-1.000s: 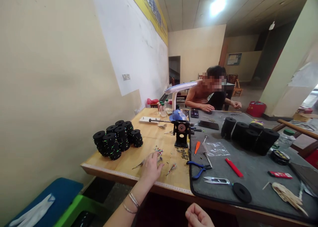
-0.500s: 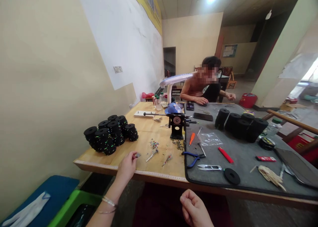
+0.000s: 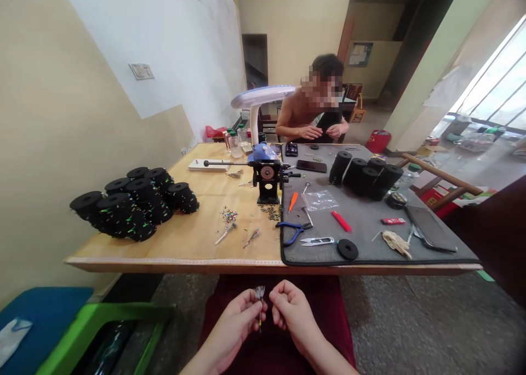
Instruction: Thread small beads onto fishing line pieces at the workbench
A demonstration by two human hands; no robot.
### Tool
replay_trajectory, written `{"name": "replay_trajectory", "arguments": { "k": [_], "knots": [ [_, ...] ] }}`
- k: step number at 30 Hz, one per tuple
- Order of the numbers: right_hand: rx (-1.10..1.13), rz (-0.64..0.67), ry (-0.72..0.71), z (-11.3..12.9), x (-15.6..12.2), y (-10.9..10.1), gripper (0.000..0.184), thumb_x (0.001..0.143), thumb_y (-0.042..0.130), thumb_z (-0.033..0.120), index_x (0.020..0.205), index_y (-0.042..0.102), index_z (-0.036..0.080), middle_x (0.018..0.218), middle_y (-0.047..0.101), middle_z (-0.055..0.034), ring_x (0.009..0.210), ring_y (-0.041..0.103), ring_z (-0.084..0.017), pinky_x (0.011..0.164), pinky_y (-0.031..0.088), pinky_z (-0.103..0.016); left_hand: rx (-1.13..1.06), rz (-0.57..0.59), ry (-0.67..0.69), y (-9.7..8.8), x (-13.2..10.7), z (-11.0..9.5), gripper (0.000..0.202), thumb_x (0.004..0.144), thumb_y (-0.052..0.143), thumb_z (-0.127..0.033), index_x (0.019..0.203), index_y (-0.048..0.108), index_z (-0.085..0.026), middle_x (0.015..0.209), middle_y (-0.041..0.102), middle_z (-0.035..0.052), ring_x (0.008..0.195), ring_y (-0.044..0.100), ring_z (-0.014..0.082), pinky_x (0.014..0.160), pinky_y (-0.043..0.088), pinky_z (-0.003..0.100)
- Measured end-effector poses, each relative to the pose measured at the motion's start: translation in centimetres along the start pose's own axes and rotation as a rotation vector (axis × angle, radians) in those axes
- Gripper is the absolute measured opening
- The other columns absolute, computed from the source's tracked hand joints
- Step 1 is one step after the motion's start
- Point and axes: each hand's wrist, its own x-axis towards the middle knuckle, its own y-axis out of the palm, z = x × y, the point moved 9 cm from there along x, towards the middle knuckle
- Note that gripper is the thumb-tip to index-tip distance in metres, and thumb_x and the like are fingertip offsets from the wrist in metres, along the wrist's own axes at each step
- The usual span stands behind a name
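Pinched upright in closed fingers of left hand (image 3: 237, 319): small grey-tufted, thin-stemmed piece (image 3: 259, 294), low before wooden table (image 3: 193, 246); right hand (image 3: 290, 310) fingers curled shut just beside; liable to drop to grey floor (image 3: 394, 320) on any slackening of pinch.

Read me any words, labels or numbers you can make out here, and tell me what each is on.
No text here can be read.
Notice board at the back: blurred.
Wall plate: too small.
Red packet on the grey mat: print too small.
Round dial on the black winder: too small.
Tufted piece in the left hand: no print.
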Motion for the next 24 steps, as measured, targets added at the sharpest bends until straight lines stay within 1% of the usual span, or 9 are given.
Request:
{"name": "replay_trajectory", "arguments": {
  "k": [4, 10, 14, 19, 22, 24],
  "knots": [
    [-0.025, -0.009, 0.002, 0.02, -0.02, -0.34, 0.047, 0.067, 0.067, 0.060, 0.070, 0.050, 0.017, 0.040, 0.053, 0.0069, 0.031, 0.034, -0.003, 0.033, 0.022, -0.015, 0.014, 0.036, 0.017, 0.58, 0.19, 0.11, 0.024, 0.068, 0.078, -0.030, 0.077, 0.062, -0.014, 0.071, 0.061, 0.0012, 0.064, 0.054, 0.0109, 0.054, 0.037, 0.022],
    [-0.045, 0.009, -0.018, 0.35, -0.05, 0.10, 0.048, 0.065, 0.067, 0.062, 0.068, 0.050, 0.018, 0.040, 0.055, 0.0052, 0.031, 0.036, -0.004, 0.033, 0.024, -0.015, 0.076, 0.072, 0.041, 1.06, 0.13, 0.12, 0.024, 0.072, 0.074, -0.032, 0.077, 0.060, -0.014, 0.069, 0.062, 0.0026, 0.063, 0.053, 0.0117, 0.053, 0.035, 0.022],
    [-0.085, -0.002, -0.038, 0.41, -0.06, -0.03, 0.044, 0.067, 0.067, 0.058, 0.067, 0.050, 0.018, 0.040, 0.054, 0.0056, 0.032, 0.038, -0.004, 0.034, 0.026, -0.016, 0.176, 0.065, 0.074, 1.01, 0.26, 0.00, 0.024, 0.074, 0.071, -0.035, 0.075, 0.057, -0.015, 0.067, 0.061, 0.0018, 0.060, 0.052, 0.0115, 0.051, 0.036, 0.022],
    [-0.140, -0.034, -0.075, 0.62, -0.04, -0.24, 0.035, 0.069, 0.067, 0.049, 0.066, 0.050, 0.018, 0.039, 0.052, 0.0066, 0.032, 0.038, -0.005, 0.035, 0.028, -0.017, 0.296, 0.032, 0.151, 1.01, 0.26, -0.69, 0.028, 0.073, 0.070, -0.039, 0.072, 0.055, -0.016, 0.062, 0.060, -0.0001, 0.056, 0.051, 0.0119, 0.049, 0.037, 0.023],
    [-0.146, -0.050, -0.090, 0.69, 0.02, -0.29, 0.032, 0.070, 0.066, 0.045, 0.065, 0.049, 0.019, 0.038, 0.051, 0.0068, 0.032, 0.039, -0.006, 0.035, 0.028, -0.017, 0.270, 0.019, 0.149, 0.95, 0.24, -0.65, 0.027, 0.073, 0.071, -0.038, 0.072, 0.055, -0.016, 0.062, 0.059, -0.0009, 0.056, 0.051, 0.0111, 0.049, 0.037, 0.022],
    [-0.131, -0.056, -0.083, 0.53, 0.10, -0.36, 0.032, 0.070, 0.065, 0.045, 0.066, 0.048, 0.019, 0.037, 0.050, 0.0076, 0.031, 0.038, -0.006, 0.035, 0.027, -0.017, 0.186, 0.020, 0.107, 0.85, 0.27, -0.18, 0.023, 0.072, 0.072, -0.033, 0.075, 0.057, -0.015, 0.065, 0.060, -0.0008, 0.058, 0.051, 0.0103, 0.051, 0.037, 0.021]
  ]
}}
